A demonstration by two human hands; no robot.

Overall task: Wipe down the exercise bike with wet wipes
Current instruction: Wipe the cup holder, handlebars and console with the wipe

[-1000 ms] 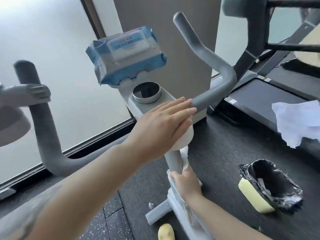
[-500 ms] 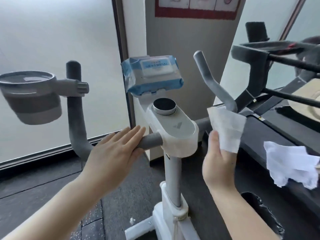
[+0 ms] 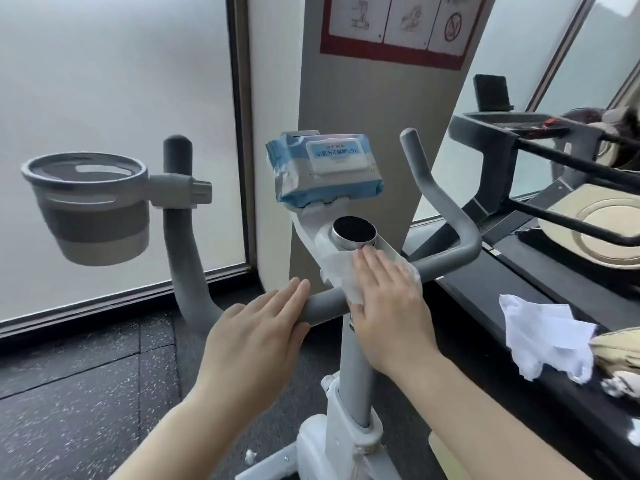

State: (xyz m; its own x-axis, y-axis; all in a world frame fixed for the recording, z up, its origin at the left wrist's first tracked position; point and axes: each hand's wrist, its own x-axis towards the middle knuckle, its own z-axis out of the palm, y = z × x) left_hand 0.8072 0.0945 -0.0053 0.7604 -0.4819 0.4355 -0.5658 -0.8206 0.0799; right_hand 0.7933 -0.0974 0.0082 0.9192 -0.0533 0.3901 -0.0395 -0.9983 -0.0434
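Head view, looking down on the exercise bike [image 3: 355, 358], its white frame and grey post standing on the dark speckled floor [image 3: 86, 393] close in front of the person. The right hand [image 3: 388, 303] lies flat, fingers straight and together, pressing a white wet wipe [image 3: 337, 268] onto the white console just below the round black dial [image 3: 354, 231]; the wipe is spread under the palm, not gripped, and its edges stick out past the fingers on both sides. The left hand [image 3: 256, 336] is open too, fingers laid over the grey handlebar [image 3: 325, 304] just left of the console, resting on it and not wrapped around it. A blue pack of wipes [image 3: 325, 171] sits on the holder at the top of the console, label facing the camera. Out on the left handlebar arm, a grey cup holder [image 3: 93, 206] is clamped on. Behind the bike stand frosted glass panels and a pillar with a red-bordered sign [image 3: 401, 26]. To the right is a treadmill [image 3: 519, 271], with a crumpled white wipe [image 3: 543, 337] lying on its edge.
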